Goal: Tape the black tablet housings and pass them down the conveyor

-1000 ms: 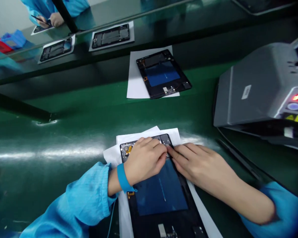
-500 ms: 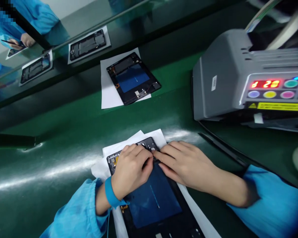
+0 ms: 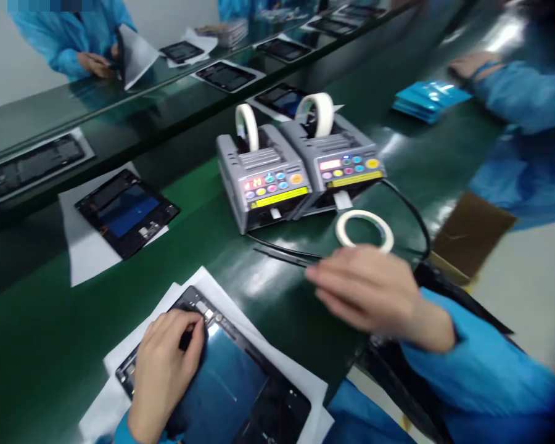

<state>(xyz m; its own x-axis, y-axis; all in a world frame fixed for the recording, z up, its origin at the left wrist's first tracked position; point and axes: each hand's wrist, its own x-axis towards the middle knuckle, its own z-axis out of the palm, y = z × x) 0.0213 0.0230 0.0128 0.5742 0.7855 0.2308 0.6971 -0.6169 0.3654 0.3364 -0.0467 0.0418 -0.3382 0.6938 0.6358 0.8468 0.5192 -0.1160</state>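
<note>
An opened black tablet (image 3: pixel 240 382) with a blue panel inside lies on white paper (image 3: pixel 198 280) on the green belt in front of me. My left hand (image 3: pixel 164 367) rests on its upper edge, fingers bent and pressing down on the frame. My right hand (image 3: pixel 365 287) hovers off the tablet to the right, blurred by motion, with its fingers stretched out and nothing in them. Its fingertips are close to black tweezers (image 3: pixel 282 254) lying on the belt. A loose roll of white tape (image 3: pixel 364 229) lies just beyond that hand.
Two grey tape dispensers (image 3: pixel 263 179) (image 3: pixel 337 160) with tape rolls stand mid-belt. A second open tablet (image 3: pixel 124 213) lies on paper at the left. More tablets sit on the raised shelf (image 3: pixel 32 160). A cardboard box (image 3: pixel 472 234), blue packets (image 3: pixel 428 98) and another person's sleeve (image 3: pixel 513 123) are at the right.
My right hand has left the tablet's top edge and swung right toward the tweezers. My left hand stays on the tablet. My view has turned right, showing both dispensers.
</note>
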